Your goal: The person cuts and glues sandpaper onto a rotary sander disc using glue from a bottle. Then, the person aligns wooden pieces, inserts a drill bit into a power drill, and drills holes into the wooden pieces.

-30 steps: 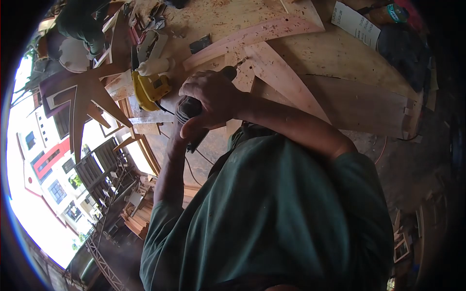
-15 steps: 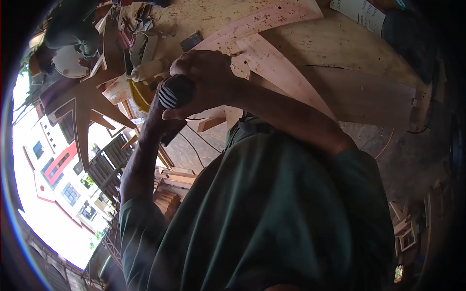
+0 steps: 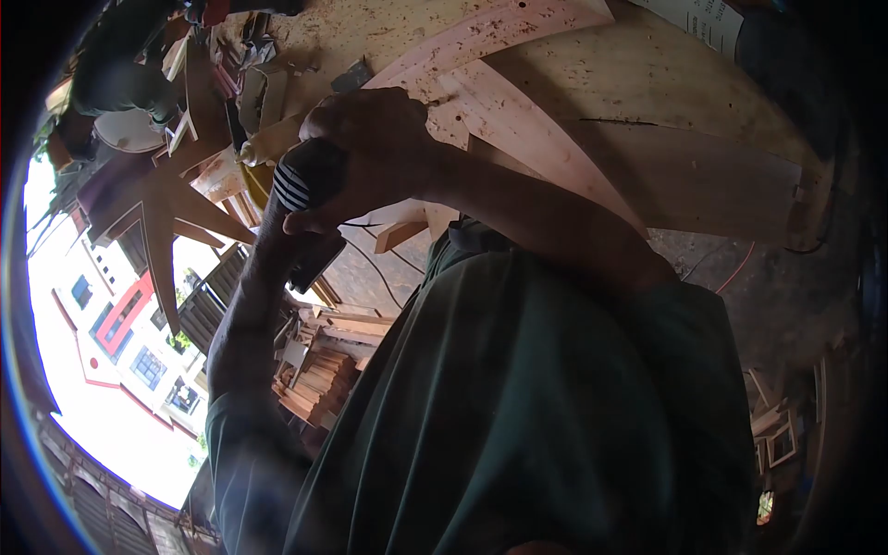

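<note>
My right hand (image 3: 375,139) is closed around a dark corded power tool (image 3: 319,171). White-striped vents mark the tool's near end. My left forearm (image 3: 252,268) runs up against the tool from the left, and the left hand itself is hidden behind it, so I cannot see its fingers. Below the grip hangs a dark flat part (image 3: 316,262), from which a black cord (image 3: 379,275) trails down. Just beyond the hands lie pale, curved wooden pieces (image 3: 527,129) on a dusty workbench (image 3: 684,83).
Star-like wooden frames (image 3: 166,213) stand at left, near another person in dark clothing (image 3: 116,65). Scraps and a pale bottle (image 3: 273,143) lie beside my hands. Stacked wood strips (image 3: 319,379) rest below. A thin red cable (image 3: 737,268) runs along the floor at right.
The tool and both arms have shifted a little left and slightly up in view. The dark lower part shows more now, as do the stacked wood strips. My right hand keeps its grip.
</note>
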A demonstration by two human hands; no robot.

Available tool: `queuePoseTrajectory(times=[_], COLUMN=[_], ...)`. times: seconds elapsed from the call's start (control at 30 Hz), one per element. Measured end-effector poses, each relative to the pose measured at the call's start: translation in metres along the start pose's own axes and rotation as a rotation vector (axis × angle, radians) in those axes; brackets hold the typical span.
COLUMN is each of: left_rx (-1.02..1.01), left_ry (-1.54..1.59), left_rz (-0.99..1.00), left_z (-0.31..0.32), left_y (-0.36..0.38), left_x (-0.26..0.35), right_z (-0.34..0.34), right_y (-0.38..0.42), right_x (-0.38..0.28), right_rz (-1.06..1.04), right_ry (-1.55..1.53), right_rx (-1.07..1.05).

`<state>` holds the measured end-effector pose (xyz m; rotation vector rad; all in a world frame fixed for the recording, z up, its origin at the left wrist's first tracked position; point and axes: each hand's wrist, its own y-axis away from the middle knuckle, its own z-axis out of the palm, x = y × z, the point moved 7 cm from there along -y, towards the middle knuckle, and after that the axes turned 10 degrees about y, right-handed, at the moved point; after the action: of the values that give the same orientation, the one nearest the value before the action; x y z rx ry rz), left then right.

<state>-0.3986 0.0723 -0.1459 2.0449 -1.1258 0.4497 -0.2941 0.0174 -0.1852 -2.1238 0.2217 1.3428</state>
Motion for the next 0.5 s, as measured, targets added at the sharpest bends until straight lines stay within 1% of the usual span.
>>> queuePoseTrajectory(times=[0.23, 0.33, 0.43, 0.5], left_rx=[-0.012, -0.013, -0.012, -0.011], left_ry=[-0.047, -0.058, -0.074, -0.086], left_rz=[0.021, 0.026, 0.036, 0.042], left_z=[0.0, 0.0, 0.002, 0.002], left_y=[-0.011, -0.012, -0.015, -0.015], left_x=[0.008, 0.011, 0.015, 0.017], right_z=[-0.004, 0.001, 0.001, -0.005], right_y=[-0.003, 0.0, 0.001, 0.0], right_x=[0.005, 0.011, 0.013, 0.011], right_rz=[0.017, 0.092, 0.074, 0.029], right_ry=[0.026, -0.088, -0.089, -0.034], right_rx=[-0.014, -0.128, -0.089, -0.027])
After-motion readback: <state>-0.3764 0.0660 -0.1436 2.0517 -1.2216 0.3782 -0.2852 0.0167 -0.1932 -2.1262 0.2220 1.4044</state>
